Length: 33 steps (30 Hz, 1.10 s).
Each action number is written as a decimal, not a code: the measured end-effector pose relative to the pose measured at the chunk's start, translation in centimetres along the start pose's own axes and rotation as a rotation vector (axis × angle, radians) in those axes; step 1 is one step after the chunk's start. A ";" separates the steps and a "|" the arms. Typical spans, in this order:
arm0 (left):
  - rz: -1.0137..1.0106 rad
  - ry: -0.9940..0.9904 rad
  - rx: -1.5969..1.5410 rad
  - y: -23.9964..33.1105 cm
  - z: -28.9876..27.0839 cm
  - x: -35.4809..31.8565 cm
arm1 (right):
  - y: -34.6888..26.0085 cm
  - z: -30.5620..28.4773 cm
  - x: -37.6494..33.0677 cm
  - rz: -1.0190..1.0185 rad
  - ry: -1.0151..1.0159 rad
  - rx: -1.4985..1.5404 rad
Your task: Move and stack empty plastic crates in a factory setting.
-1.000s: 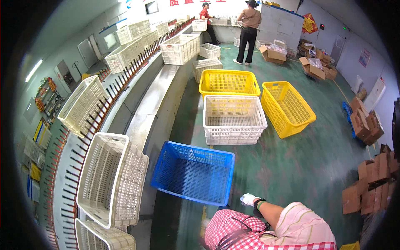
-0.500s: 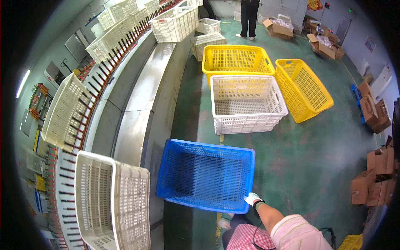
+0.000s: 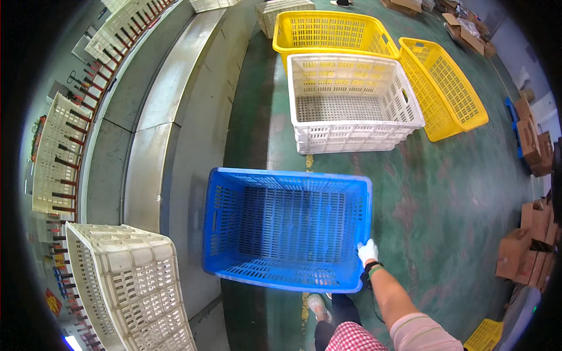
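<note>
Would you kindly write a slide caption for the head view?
Gloved right hand gripping a blue crate by its right end, white crate and yellow crates beyond.

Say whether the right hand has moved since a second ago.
Yes, leftward against the blue crate: the right hand, then apart, now holds its right rim.

The right hand [image 3: 367, 251], in a white glove, grips the right rim of a blue crate [image 3: 287, 222] near its lower right corner. The crate is open side up, and its interior shows no contents. It lies alongside the long floor-side edge of the metal-topped bench [image 3: 164, 93]; whether its base touches the green floor [image 3: 451, 199] cannot be determined. Beyond it, on the floor, is a white crate [image 3: 351, 140], with a yellow crate [image 3: 328, 35] directly behind and a second yellow crate [image 3: 451, 88] angled at its right. An off-white crate [image 3: 143, 281] is at the bench's near end. Cardboard boxes [image 3: 521, 251] are along the floor's right edge.
</note>
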<state>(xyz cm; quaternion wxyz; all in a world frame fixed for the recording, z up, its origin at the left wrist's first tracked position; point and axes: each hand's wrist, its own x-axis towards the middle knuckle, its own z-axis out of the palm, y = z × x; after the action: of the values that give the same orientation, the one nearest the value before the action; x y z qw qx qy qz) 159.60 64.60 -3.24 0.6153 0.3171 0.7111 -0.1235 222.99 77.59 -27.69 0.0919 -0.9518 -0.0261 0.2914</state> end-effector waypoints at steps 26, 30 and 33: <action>-0.199 -0.156 -0.459 10.6 3.2 -8.6 | 2.6 -2.4 -10.2 -0.249 -0.272 -0.046; -0.054 -0.151 -0.540 7.9 -1.2 -5.6 | -7.7 -1.1 -21.3 -0.442 -0.607 0.037; 0.013 -0.169 -0.446 10.6 -3.7 -5.5 | -11.3 -1.6 -23.1 -0.499 -0.603 -0.036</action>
<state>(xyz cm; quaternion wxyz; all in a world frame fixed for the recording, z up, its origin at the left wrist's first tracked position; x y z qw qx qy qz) 163.27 73.20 5.10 0.7282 0.1665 0.6646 0.0146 204.83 86.09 -11.53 0.1315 -0.7894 -0.2878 0.5261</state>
